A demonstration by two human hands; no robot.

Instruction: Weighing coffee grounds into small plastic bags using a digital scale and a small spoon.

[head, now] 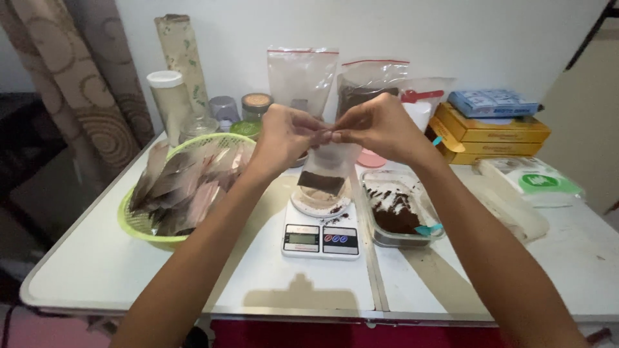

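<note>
My left hand (284, 136) and my right hand (380, 127) pinch the top edge of a small clear plastic pouch (327, 169) from either side, fingertips meeting at its mouth. The pouch hangs upright with dark brown powder in its bottom. It is held just above the white digital kitchen scale (320, 237), whose round platter carries spilled brown powder. Right of the scale sits a clear rectangular tub (401, 212) holding dark brown powder and a small teal scoop.
A green basket (138, 227) of filled silvery pouches stands at the left. Jars, a roll and two large zip bags (302, 76) line the back wall. Stacked yellow boxes (490, 134) and a wipes pack (532, 177) lie at the right on the white table (97, 264).
</note>
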